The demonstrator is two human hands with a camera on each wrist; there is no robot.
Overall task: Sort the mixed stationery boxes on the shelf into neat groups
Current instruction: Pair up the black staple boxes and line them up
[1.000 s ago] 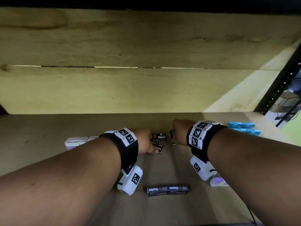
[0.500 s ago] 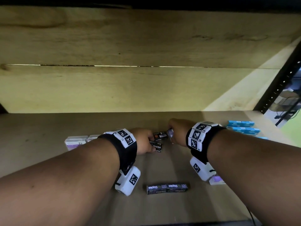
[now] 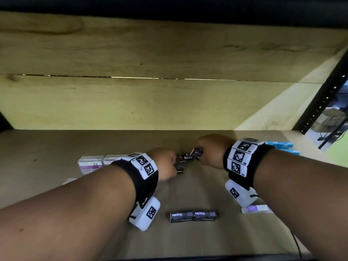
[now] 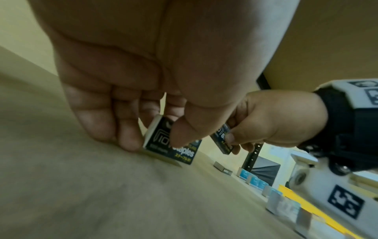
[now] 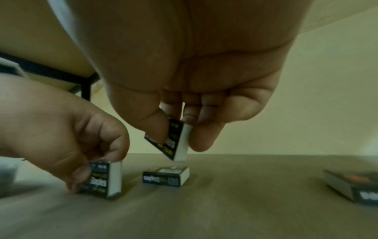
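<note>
Three small black staples boxes are at the shelf's middle. My left hand point(image 3: 165, 162) pinches one staples box point(image 4: 163, 140) between thumb and fingers; it stands on its edge on the shelf point(image 3: 56, 147). My right hand point(image 3: 207, 151) pinches a second staples box point(image 5: 174, 142), tilted and lifted just above the shelf. The third staples box point(image 5: 165, 177) lies flat beneath and between the hands. Two more black staples boxes point(image 3: 194, 216) lie end to end near the front edge.
Purple-and-white boxes point(image 3: 90, 163) stand in a row at the left, partly behind my left wrist. Blue boxes point(image 3: 280, 146) sit at the far right by the black shelf post point(image 3: 320, 102). A white-purple box point(image 3: 257, 209) lies under my right forearm. Another dark box point(image 5: 351, 184) lies right of the hands.
My right hand has carried its box a little leftward, up against the flat-lying box. My left hand has stayed on its box, shifting only slightly.
</note>
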